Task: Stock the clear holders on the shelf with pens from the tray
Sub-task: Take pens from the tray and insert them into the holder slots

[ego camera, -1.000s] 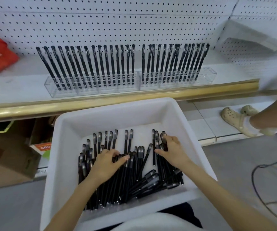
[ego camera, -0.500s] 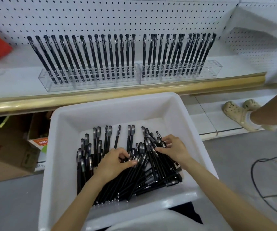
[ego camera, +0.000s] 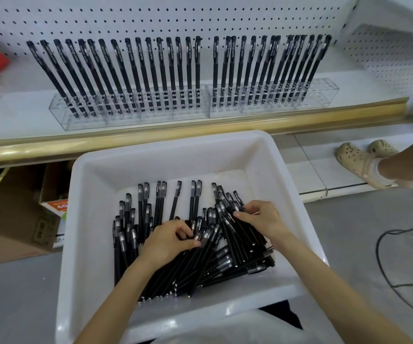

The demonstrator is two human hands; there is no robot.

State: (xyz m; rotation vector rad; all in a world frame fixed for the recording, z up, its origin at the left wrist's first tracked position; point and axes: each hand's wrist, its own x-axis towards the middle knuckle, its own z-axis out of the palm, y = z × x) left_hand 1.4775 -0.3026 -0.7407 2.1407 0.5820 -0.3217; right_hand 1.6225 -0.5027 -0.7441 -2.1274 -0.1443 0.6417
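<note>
Head view: my left grip (ego camera: 173,240) curls round black pens (ego camera: 200,266), right grip (ego camera: 262,217) pinches others; I'd align caps before lifting.

Both bare forearms reach forward from the lower edge, angling toward each other. The left hand (ego camera: 169,240) lies palm down, fingers curled and thumb stretched across black capped pens (ego camera: 195,269). The right hand (ego camera: 262,218) arches, fingertips pinching those pens.
</note>
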